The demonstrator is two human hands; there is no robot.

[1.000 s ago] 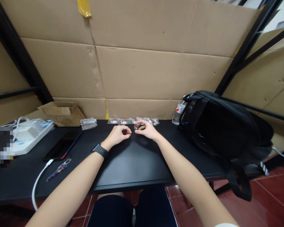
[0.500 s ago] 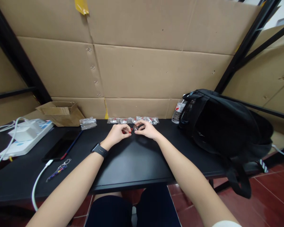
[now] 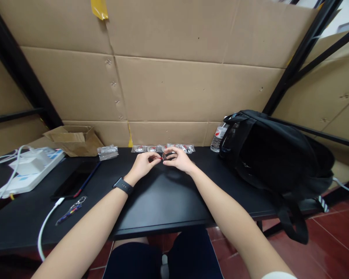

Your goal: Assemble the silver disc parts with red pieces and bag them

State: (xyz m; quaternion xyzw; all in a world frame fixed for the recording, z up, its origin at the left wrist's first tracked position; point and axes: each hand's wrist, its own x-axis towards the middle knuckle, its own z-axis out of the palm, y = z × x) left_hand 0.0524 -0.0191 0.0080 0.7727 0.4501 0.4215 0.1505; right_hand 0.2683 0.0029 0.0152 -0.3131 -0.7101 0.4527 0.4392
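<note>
My left hand [image 3: 144, 164], with a black watch [image 3: 123, 185] at the wrist, is closed in a pinch on a small red piece [image 3: 161, 158]; its kind is too small to make out. My right hand [image 3: 180, 159] grips a small round shiny disc [image 3: 164, 156] by its edge, thumb below and fingers above. The red piece meets the left face of the disc, or comes very close to it. Both hands are just above the black table [image 3: 163, 209]. Behind them lies a row of small clear packets [image 3: 151, 148] with round, partly red contents, partly hidden by my right hand.
To the left are a paper bag [image 3: 75, 141], clear plastic wrappers [image 3: 107, 152], a phone [image 3: 75, 180], a keyring [image 3: 71, 211] and a white power strip [image 3: 37, 174] with cables. A water bottle [image 3: 219, 137] and black backpack [image 3: 279, 159] stand right. Cardboard [image 3: 174, 89] walls the back.
My hands have come closer together, mostly by my right hand shifting slightly left with the disc. The gap between the red piece and the disc has closed.
</note>
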